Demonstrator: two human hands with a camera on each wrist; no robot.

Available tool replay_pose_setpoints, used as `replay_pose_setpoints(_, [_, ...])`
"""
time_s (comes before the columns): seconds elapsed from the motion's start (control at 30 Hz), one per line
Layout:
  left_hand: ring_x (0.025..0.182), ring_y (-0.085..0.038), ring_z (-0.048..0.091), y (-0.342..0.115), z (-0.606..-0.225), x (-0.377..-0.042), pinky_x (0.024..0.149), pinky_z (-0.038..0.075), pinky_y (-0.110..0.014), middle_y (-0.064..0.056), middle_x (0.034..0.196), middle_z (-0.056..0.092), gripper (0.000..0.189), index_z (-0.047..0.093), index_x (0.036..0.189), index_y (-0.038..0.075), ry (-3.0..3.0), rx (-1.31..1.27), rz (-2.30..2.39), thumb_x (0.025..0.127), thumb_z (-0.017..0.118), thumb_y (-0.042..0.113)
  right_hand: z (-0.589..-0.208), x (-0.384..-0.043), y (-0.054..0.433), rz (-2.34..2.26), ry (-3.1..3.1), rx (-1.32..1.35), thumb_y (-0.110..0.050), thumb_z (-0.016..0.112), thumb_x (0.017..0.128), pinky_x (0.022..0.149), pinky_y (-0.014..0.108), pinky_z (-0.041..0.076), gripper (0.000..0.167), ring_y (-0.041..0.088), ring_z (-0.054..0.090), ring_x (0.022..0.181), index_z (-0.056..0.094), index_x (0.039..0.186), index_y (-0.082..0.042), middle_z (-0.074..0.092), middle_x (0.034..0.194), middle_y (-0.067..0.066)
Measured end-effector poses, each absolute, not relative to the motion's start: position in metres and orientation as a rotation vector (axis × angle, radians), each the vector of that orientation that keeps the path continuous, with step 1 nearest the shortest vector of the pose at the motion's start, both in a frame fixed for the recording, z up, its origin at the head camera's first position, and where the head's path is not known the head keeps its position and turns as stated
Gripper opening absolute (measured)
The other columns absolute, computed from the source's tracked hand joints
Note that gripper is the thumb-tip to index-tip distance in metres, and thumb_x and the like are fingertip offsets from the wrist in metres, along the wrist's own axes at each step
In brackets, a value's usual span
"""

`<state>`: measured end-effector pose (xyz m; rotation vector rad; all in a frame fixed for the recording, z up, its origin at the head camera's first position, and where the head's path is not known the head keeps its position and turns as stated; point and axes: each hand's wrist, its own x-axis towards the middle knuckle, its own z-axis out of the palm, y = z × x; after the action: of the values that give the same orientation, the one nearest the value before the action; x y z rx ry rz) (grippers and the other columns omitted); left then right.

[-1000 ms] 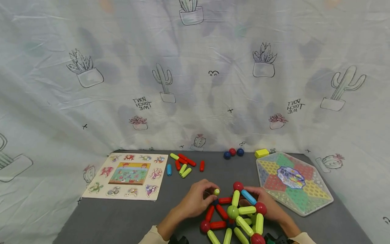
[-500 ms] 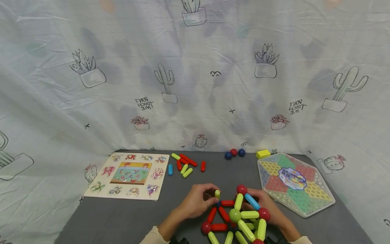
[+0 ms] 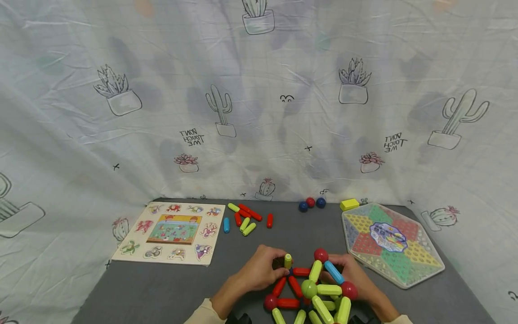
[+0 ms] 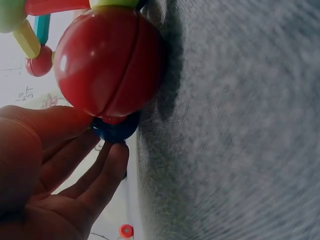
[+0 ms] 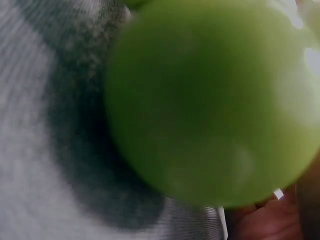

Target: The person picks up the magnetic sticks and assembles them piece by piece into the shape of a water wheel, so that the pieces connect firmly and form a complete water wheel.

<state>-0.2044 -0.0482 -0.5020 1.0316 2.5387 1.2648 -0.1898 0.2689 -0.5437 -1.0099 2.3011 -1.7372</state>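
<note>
A structure of magnetic sticks and balls stands at the table's near side; one of its green balls faces up. My left hand is at its left corner, pinching a dark blue ball between thumb and fingers. On that ball a yellow-green stick stands upright, beside the fingers. Close by in the left wrist view is a large red ball. My right hand grips the structure from behind, near a blue stick; its fingertips are partly hidden. A green ball fills most of the right wrist view.
Loose red and green sticks lie farther back, with a blue stick beside them. Blue and red balls and a yellow block sit along the back edge. A puzzle board lies left, a hexagonal game board right.
The yellow-green stick has gone from pointing at the head camera to standing upright on the blue ball. The left thumb has lowered to the ball. The structure has shifted slightly.
</note>
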Motion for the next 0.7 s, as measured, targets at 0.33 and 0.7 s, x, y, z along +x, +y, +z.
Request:
replay_pose_setpoints(0.33, [0.087,0.006,0.065,-0.051,-0.501,-0.206,0.086,0.057,-0.018,0.01,0.094,0.077,0.009,0.08,0.104,0.014,2.521,1.025,1.249,0.097,0.084,0.009,-0.542,-0.189,0.268,-1.764,2.264,-1.083,0.007,0.073,0.1,0.071,0.028,0.061,0.025,0.01,0.071,0.077,0.08,0.116,-0.009,0.08,0.098,0.008])
replay_pose_setpoints(0.7, [0.09,0.005,0.067,-0.055,-0.5,-0.212,0.087,0.057,-0.018,0.008,0.097,0.079,0.011,0.082,0.108,0.01,2.53,1.027,1.22,0.098,0.083,0.01,-0.521,-0.211,0.286,-1.709,2.256,-0.858,0.001,0.067,0.106,0.092,0.027,0.064,0.032,0.009,0.078,0.11,0.071,0.137,0.005,0.081,0.125,-0.001])
